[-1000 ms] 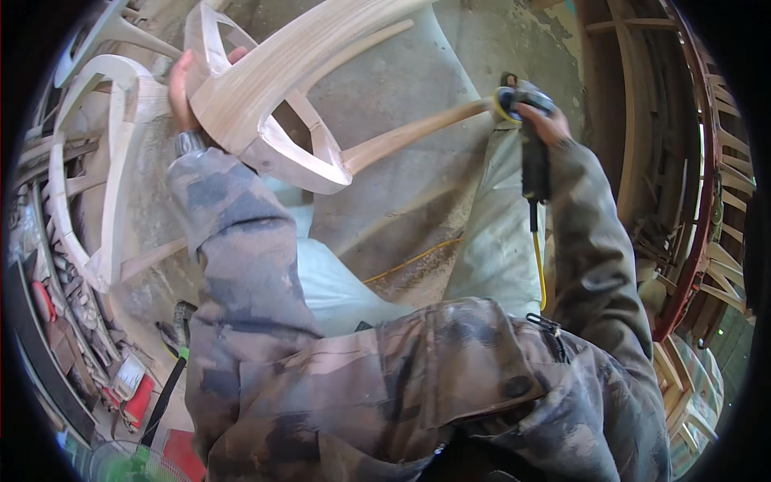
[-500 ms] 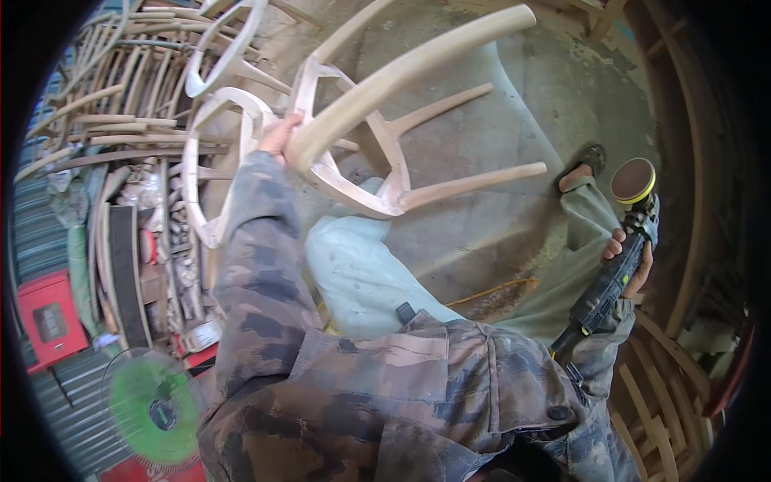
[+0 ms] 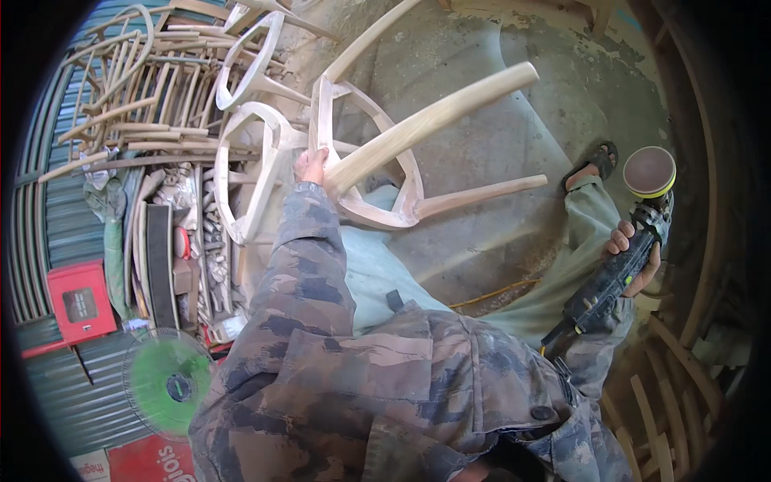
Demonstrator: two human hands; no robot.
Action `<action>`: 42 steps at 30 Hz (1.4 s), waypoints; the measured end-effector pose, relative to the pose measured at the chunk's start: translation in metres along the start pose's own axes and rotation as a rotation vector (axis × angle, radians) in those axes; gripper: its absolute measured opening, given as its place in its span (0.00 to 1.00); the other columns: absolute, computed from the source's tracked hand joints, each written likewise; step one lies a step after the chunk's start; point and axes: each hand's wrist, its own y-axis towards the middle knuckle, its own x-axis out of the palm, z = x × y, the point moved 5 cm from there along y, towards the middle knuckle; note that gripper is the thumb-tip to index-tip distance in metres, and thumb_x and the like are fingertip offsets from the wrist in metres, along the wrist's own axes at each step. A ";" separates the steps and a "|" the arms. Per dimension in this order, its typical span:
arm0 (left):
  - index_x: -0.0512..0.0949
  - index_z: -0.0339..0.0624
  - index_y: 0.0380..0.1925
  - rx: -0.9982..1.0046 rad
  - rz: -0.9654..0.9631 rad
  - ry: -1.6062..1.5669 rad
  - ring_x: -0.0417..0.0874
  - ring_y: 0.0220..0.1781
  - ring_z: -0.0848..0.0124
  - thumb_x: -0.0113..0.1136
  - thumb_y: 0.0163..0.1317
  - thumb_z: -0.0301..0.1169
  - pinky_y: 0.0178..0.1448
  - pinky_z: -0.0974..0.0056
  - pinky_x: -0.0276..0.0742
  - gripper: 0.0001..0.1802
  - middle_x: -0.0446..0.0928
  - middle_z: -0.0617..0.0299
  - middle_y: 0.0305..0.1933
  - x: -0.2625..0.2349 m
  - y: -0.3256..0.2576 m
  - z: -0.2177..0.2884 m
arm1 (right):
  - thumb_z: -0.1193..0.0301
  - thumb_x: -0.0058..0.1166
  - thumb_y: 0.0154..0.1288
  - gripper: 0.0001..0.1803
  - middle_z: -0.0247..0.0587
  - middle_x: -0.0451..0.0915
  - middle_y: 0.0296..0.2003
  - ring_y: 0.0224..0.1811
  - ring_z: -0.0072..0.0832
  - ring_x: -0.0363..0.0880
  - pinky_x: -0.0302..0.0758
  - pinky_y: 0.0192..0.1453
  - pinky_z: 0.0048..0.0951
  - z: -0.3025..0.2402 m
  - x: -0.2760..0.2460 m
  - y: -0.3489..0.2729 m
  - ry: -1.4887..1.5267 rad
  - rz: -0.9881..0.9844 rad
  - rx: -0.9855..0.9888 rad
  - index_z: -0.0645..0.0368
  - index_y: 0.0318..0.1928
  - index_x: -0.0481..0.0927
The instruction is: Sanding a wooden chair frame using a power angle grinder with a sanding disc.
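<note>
his left hand [image 3: 312, 167] gripped the bare chair frame [image 3: 377, 161] aloft, fingers wrapped tight, right hand [image 3: 634, 257] clutching the sander [image 3: 622, 265]; one-handed, that frame could have swung and slipped.

We are in a furniture-making workshop, a rough one with a dusty concrete floor [image 3: 514, 136] and a corrugated metal wall [image 3: 60, 201] along our left. Stacks of bent wooden chair parts [image 3: 136, 104] and unfinished seat frames [image 3: 257, 48] lean against that wall, more curved wooden frames [image 3: 666, 386] pile up on our right, and a bare, unvarnished wooden chair frame [image 3: 385, 153] is tilted up in front of us. A handheld disc sander [image 3: 634, 241], a green fan [image 3: 167, 384] and a red box [image 3: 79, 301] add to the picture.
</note>
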 end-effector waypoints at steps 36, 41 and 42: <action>0.74 0.34 0.50 0.931 0.495 0.659 0.81 0.47 0.49 0.68 0.53 0.55 0.53 0.52 0.78 0.37 0.79 0.41 0.46 0.048 -0.134 0.068 | 0.64 0.60 0.62 0.32 0.38 0.66 0.42 0.40 0.26 0.70 0.73 0.49 0.31 -0.023 0.002 -0.029 0.179 -0.004 -0.170 0.65 0.59 0.60; 0.73 0.32 0.48 -0.383 -0.377 -0.341 0.82 0.37 0.58 0.66 0.56 0.37 0.43 0.55 0.83 0.24 0.80 0.48 0.39 0.088 -0.049 0.034 | 0.64 0.61 0.62 0.33 0.38 0.66 0.41 0.40 0.26 0.70 0.73 0.48 0.31 -0.027 0.007 -0.033 0.195 0.014 -0.227 0.67 0.59 0.60; 0.73 0.34 0.45 -0.425 -0.515 -0.536 0.82 0.34 0.60 0.64 0.56 0.35 0.39 0.58 0.82 0.20 0.79 0.50 0.37 0.094 -0.031 0.010 | 0.65 0.61 0.62 0.34 0.38 0.66 0.41 0.39 0.26 0.70 0.72 0.48 0.30 -0.024 0.011 -0.030 0.192 0.013 -0.210 0.67 0.61 0.59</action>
